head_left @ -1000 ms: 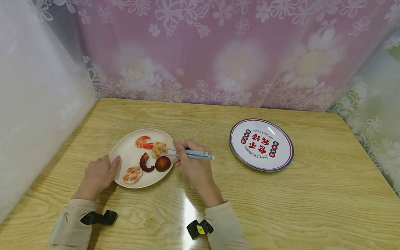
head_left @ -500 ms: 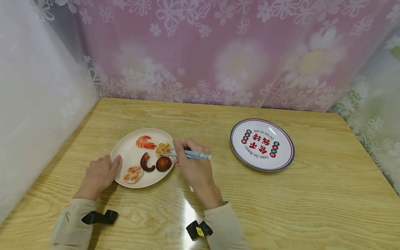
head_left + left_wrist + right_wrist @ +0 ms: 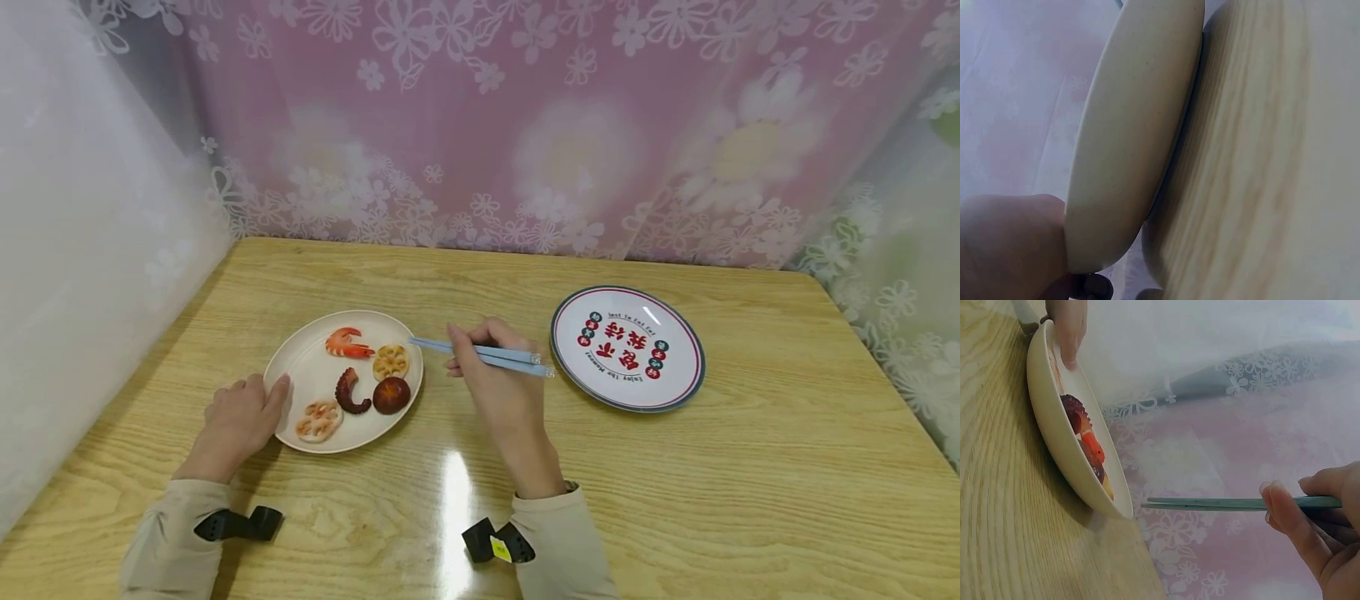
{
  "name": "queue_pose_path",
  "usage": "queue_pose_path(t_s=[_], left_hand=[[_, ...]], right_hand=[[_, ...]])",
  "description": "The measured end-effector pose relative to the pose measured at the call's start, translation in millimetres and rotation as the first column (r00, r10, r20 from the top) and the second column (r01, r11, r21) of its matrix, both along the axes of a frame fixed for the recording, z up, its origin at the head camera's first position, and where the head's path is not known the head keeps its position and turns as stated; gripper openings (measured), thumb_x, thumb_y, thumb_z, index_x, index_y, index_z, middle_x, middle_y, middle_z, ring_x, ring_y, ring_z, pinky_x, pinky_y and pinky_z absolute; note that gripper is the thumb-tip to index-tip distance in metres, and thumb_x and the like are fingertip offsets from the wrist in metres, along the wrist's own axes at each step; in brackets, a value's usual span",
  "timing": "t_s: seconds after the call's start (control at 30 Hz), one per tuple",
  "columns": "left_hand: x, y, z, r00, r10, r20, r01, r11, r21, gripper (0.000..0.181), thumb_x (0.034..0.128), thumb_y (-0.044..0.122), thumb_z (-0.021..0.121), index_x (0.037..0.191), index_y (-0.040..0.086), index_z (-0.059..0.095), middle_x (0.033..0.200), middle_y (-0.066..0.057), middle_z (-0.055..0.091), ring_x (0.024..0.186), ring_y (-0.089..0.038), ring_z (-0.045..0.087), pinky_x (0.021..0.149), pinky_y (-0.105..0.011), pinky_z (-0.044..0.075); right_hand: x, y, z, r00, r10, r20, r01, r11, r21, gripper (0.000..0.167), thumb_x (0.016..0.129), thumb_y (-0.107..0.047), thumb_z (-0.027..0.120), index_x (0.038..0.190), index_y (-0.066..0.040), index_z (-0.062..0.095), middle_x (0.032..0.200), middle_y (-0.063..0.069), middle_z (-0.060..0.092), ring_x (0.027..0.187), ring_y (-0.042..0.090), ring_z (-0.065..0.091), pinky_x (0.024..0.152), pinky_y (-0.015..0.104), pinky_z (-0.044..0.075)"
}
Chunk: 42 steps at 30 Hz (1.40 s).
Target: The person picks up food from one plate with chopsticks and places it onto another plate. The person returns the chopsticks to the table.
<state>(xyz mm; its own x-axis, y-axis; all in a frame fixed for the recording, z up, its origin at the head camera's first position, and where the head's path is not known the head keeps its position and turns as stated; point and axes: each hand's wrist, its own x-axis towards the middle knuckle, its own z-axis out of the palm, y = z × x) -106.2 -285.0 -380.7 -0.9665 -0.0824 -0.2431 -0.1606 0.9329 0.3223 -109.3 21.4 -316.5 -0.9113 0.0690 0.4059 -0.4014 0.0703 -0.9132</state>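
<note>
My left hand (image 3: 242, 419) grips the left rim of a cream plate (image 3: 303, 358), its thumb lying over the rim. On that plate lie a shrimp (image 3: 348, 342), an octopus tentacle (image 3: 348, 392), a round brown mushroom (image 3: 392, 395), a browned yellow lotus root slice (image 3: 392, 362) and a paler lotus root slice (image 3: 319, 421). My right hand (image 3: 498, 383) holds a pair of light blue chopsticks (image 3: 487, 355) just right of the plate. Their tips are together above its right rim, with nothing between them. In the left wrist view, the plate's outer wall (image 3: 1129, 137) hides the food.
A white plate (image 3: 637, 392) with a blue and red rim and red printed characters stands to the right on the wooden table (image 3: 735, 467). A pink floral curtain (image 3: 465, 125) hangs behind the table's far edge. Black wrist cameras (image 3: 238, 524) sit on both sleeves.
The chopsticks have left the yellow lotus root slice, which sits slightly farther right than a second ago. My right hand has moved right, away from the plate. My left hand stays put.
</note>
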Motion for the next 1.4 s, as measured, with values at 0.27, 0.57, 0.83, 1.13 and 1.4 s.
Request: queue_pose_path(t_s=[0.27, 0.57, 0.83, 1.13, 1.4], left_hand=[[0.0, -0.9, -0.8, 1.0, -0.004, -0.01, 0.004, 1.0, -0.002, 0.073, 0.1044, 0.046, 0.018, 0.119, -0.022, 0.04, 0.11, -0.042, 0.048, 0.103, -0.061, 0.042, 0.083, -0.064, 0.035], [0.3, -1.5, -0.9, 1.0, -0.005, -0.009, 0.005, 1.0, -0.003, 0.074, 0.1045, 0.045, 0.018, 0.12, -0.024, 0.039, 0.111, -0.043, 0.047, 0.104, -0.062, 0.042, 0.083, -0.064, 0.036], [-0.3, -1.6, -2.2, 1.0, -0.013, -0.024, 0.013, 1.0, 0.003, 0.072, 0.1046, 0.045, 0.018, 0.116, -0.022, 0.042, 0.108, -0.042, 0.049, 0.103, -0.062, 0.043, 0.081, -0.063, 0.035], [-2.3, 0.8, 1.4, 1.0, -0.012, -0.014, 0.012, 1.0, -0.009, 0.075, 0.1043, 0.046, 0.017, 0.12, -0.023, 0.04, 0.111, -0.043, 0.047, 0.105, -0.062, 0.042, 0.084, -0.064, 0.036], [-0.6, 1.0, 1.3, 1.0, -0.005, -0.005, 0.005, 1.0, -0.013, 0.072, 0.1048, 0.044, 0.019, 0.119, -0.023, 0.04, 0.11, -0.043, 0.048, 0.104, -0.061, 0.043, 0.083, -0.063, 0.037]], right_hand=[[-4.8, 10, -6.0, 0.986, -0.105, -0.131, 0.129, 0.973, 0.193, 0.012, 0.088, -0.002, 0.067, 0.076, 0.0, 0.066, 0.066, 0.006, 0.067, 0.053, 0.011, 0.061, 0.046, 0.024, 0.046], [-17.3, 17, -37.5, 0.934, -0.06, -0.351, 0.263, 0.782, 0.565, 0.01, 0.091, -0.002, 0.064, 0.089, 0.005, 0.072, 0.087, 0.016, 0.068, 0.074, 0.025, 0.068, 0.063, 0.03, 0.055], [-16.0, 8, -65.0, 0.986, 0.133, -0.096, -0.003, 0.601, 0.799, 0.01, 0.089, 0.003, 0.064, 0.097, -0.002, 0.068, 0.126, 0.028, 0.056, 0.111, 0.04, 0.06, 0.083, 0.039, 0.053], [-18.0, 10, -73.6, 0.987, 0.152, 0.042, -0.123, 0.571, 0.812, 0.017, 0.088, 0.007, 0.062, 0.098, -0.006, 0.065, 0.14, 0.029, 0.044, 0.123, 0.04, 0.052, 0.087, 0.043, 0.05], [-16.1, 16, -69.2, 0.974, 0.155, 0.164, -0.223, 0.545, 0.808, 0.027, 0.095, -0.006, 0.057, 0.121, -0.008, 0.061, 0.147, 0.023, 0.039, 0.132, 0.037, 0.042, 0.101, 0.046, 0.041]])
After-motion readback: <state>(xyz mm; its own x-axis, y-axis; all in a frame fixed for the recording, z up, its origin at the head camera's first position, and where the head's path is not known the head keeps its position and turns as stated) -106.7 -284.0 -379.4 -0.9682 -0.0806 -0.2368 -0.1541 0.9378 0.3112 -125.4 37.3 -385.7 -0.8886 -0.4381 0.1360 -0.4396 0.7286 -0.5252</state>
